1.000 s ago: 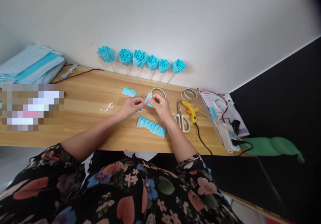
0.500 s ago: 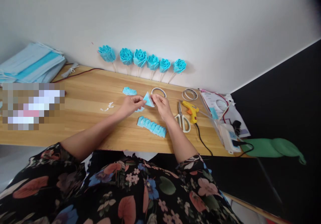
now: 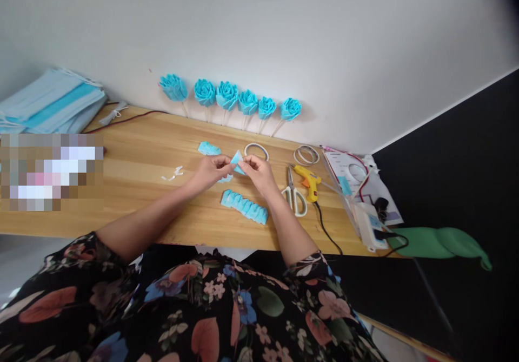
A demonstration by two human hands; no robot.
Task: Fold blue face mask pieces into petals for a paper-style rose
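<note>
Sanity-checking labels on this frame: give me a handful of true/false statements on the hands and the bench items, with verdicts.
1. Both hands, left hand and right hand, pinch one small light-blue folded fabric piece. True.
2. The white-handled scissors are in the right hand. False: they lie on the wooden table.
3. Six blue fabric roses on sticks lean against the wall. True.
4. The yellow glue gun lies left of the hands. False: right of them.
5. A row of pleated blue fabric pieces lies below the hands. True.
</note>
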